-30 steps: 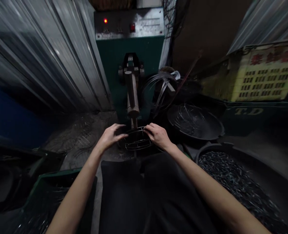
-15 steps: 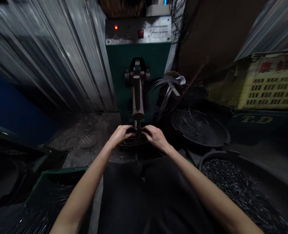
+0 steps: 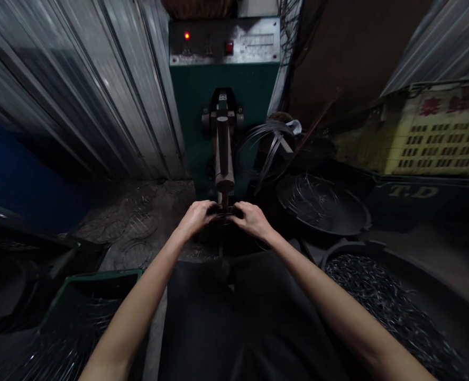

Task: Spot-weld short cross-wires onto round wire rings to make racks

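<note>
Wire frame (image 3: 222,213) held under tip of welder arm (image 3: 223,159), mostly hidden between both hands. Left hand (image 3: 196,217) curled round its left side, right hand (image 3: 251,218) curled round its right side, both gripping. Green machine (image 3: 224,79) stands at back, red lamp lit on panel. Corrugated metal wall (image 3: 79,90) on left. Dim room. Round wire grids (image 3: 135,227) lie on dusty floor left of machine. Black basin (image 3: 323,203) with wire rings at right; nearer tub (image 3: 385,301) full of short wire pieces.

A metal workshop: green welding machine (image 3: 224,95), tubs of wire pieces (image 3: 380,296).
</note>
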Demonstrator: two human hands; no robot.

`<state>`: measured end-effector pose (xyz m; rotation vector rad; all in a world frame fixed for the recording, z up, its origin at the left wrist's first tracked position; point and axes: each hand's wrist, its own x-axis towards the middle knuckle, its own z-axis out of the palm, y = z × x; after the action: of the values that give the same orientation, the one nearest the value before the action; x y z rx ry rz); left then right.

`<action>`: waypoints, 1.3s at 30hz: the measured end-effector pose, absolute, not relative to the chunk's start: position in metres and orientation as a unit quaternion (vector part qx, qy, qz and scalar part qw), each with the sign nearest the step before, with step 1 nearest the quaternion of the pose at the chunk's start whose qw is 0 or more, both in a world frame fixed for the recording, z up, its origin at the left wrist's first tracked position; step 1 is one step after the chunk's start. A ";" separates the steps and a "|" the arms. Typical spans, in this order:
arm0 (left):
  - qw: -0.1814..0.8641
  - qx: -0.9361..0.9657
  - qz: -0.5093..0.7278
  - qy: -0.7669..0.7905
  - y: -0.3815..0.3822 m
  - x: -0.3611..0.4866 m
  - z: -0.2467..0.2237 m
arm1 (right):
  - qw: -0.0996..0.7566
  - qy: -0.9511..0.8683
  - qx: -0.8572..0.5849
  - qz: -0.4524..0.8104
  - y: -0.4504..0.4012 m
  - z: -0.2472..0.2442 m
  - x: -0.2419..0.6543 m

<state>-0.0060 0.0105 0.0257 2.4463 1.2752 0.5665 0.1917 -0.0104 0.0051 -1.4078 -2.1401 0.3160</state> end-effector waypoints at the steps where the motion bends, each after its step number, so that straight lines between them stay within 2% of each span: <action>1: 0.169 0.855 0.201 0.447 0.010 -0.006 0.026 | 0.290 -0.794 -0.516 0.141 -0.010 0.007 0.193; 5: 0.208 0.842 0.201 0.456 0.010 -0.007 0.032 | 0.323 -0.787 -0.486 0.200 -0.009 0.012 0.196; 19: 0.304 0.806 0.185 0.473 0.026 -0.011 0.028 | 0.320 -0.791 -0.481 0.202 0.001 0.019 0.194; 22: 0.316 0.803 0.184 0.470 0.026 -0.010 0.029 | 0.359 -0.777 -0.472 0.211 -0.001 0.016 0.203; 25: 0.326 0.799 0.183 0.471 0.028 -0.010 0.027 | 0.412 -0.725 -0.527 0.164 -0.007 -0.001 0.230; 28: 0.353 0.792 0.185 0.463 0.032 -0.012 0.022 | 0.376 -0.699 -0.585 0.167 -0.015 -0.026 0.261; 30: 0.372 0.784 0.191 0.458 0.033 -0.015 0.018 | 0.342 -0.710 -0.578 0.211 -0.018 -0.037 0.273; 32: 0.382 0.780 0.196 0.456 0.032 -0.020 0.015 | 0.344 -0.724 -0.554 0.225 -0.018 -0.040 0.277; 35: 0.337 0.783 0.230 0.469 0.025 -0.027 0.018 | 0.369 -0.738 -0.533 0.188 -0.021 -0.031 0.272; 39: 0.180 0.785 0.335 0.489 0.002 -0.020 0.031 | 0.369 -0.745 -0.538 0.140 -0.031 -0.021 0.270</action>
<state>-0.0203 0.0021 0.0311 2.2196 1.3808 0.9473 0.2705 -0.0310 -0.0208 -1.3816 -1.9119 0.3592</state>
